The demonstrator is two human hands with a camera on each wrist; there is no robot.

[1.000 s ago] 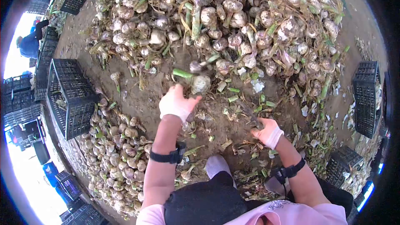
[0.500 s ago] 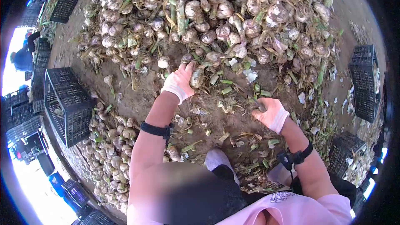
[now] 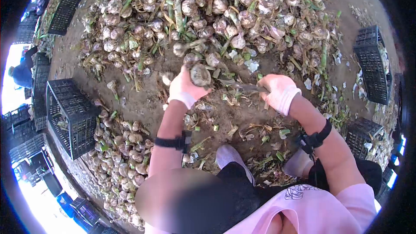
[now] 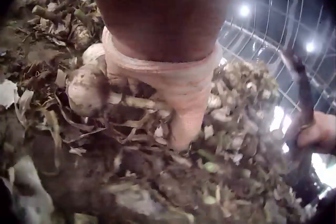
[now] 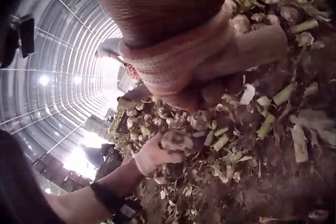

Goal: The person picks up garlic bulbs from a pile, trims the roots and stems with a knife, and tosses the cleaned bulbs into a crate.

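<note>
In the head view the left hand (image 3: 185,87), in a pale glove, grips a garlic bulb (image 3: 200,75) whose root side faces up. The right hand (image 3: 281,92), gloved too, has its fingers curled round the handle of a dark blade (image 3: 245,87) that points left toward the bulb. Whether blade and bulb touch, I cannot tell. Close beyond the left hand lie other bulbs (image 3: 213,59) at the edge of a large garlic heap (image 3: 247,19). In the left wrist view a dark tool (image 4: 303,90) rises from the right hand (image 4: 318,132).
A black crate (image 3: 82,123) stands at the left beside a pile of trimmed bulbs (image 3: 123,158). More crates (image 3: 373,71) stand at the right. Cut stems and skins litter the soil between the feet (image 3: 230,158) and the heap. Another person (image 3: 21,73) is at the far left.
The left hand closed on a bulb near the heap and has drawn it slightly back. The right hand has moved up, its blade now turned level toward the left hand.
</note>
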